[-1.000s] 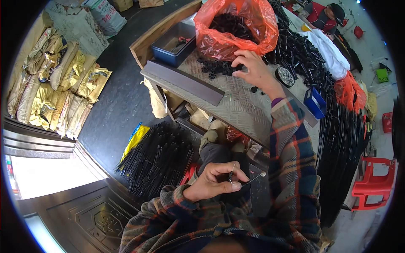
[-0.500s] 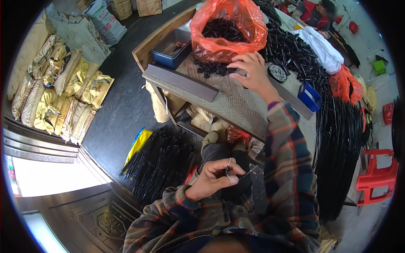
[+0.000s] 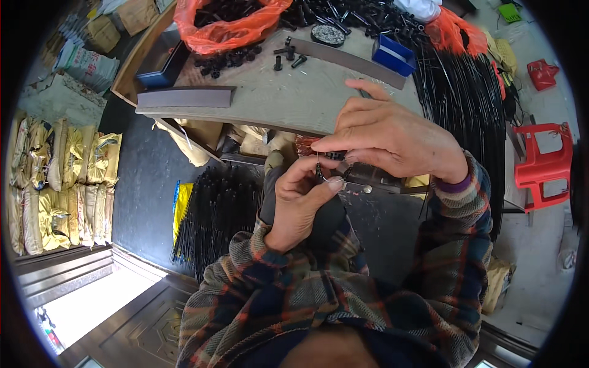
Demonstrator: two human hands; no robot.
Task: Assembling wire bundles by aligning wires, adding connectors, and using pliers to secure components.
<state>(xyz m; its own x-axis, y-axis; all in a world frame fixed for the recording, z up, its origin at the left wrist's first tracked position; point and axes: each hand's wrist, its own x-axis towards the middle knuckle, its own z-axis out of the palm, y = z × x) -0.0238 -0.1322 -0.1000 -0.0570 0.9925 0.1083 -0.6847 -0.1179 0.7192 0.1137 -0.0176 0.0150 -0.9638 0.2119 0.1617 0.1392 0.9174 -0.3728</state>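
My left hand (image 3: 297,202) is closed in a pinch on a small thin black piece (image 3: 319,172) with a fine pale strand at its tip. Close above it, the fingers of my right hand (image 3: 396,138) pinch a short black tubular part (image 3: 335,155). The two hands nearly meet over my lap, so whether the parts touch cannot be made out. Behind the raised index finger of my right hand shows a thin dark object (image 3: 364,94), its kind unclear. Farther off, several short black tubular parts (image 3: 278,63) stand and lie on the grey worktable (image 3: 276,104).
An orange plastic bag (image 3: 230,37) of black parts sits on the table's far left. Blue boxes (image 3: 392,56), a round speckled dish (image 3: 327,35) and a grey strip (image 3: 187,98) lie around. Bundled black rods (image 3: 463,92) hang rightward; a red stool (image 3: 543,165) stands beyond.
My right hand has come back from the small black parts by the orange bag to my left hand, now with a short black part in its fingers. The view has shifted too.
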